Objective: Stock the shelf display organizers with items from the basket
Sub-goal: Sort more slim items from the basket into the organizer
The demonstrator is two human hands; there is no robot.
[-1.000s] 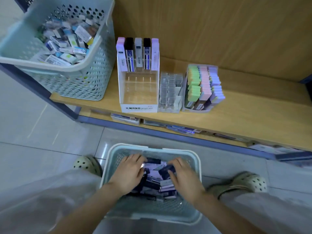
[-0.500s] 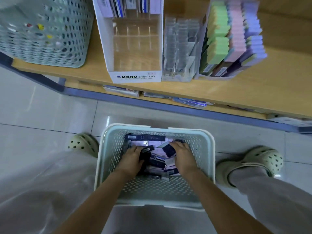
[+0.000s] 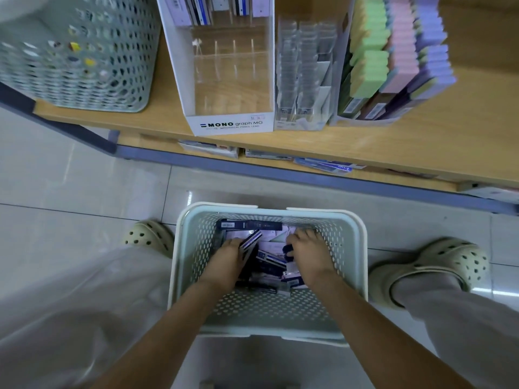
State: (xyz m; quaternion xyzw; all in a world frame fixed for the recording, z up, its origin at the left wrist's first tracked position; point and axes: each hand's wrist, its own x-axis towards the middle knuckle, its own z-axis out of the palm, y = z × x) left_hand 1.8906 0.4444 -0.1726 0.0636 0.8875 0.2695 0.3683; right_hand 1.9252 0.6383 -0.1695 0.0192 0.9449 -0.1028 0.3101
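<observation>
**A:** Which step is this?

**B:** Picking. Both hands are down in the pale basket (image 3: 362,248) on the floor, lower middle of the frame, among slim dark and white packs (image 3: 271,259). The left hand (image 3: 227,261) has its fingers curled round a couple of dark packs, one tipped up on edge. The right hand (image 3: 309,255) is curled over the pile with a dark pack under the thumb. I cannot tell whether it truly has hold.

**A:** And next?

**B:** I judge the packs must be lifted over the rim and carried up to the white display box (image 3: 230,123) at top centre, where packs stand only along the back row. They will want squaring up to slide in upright.

**A:** The surroundings?

**B:** A wooden shelf (image 3: 393,147) carries that box, a clear organizer (image 3: 303,80) just beside it, a tray of pastel packs (image 3: 393,51) at upper right and a second basket (image 3: 84,66) at upper left. Below lies glossy grey floor tile (image 3: 84,178), with a pale clog (image 3: 148,237) on either side of the basket.
</observation>
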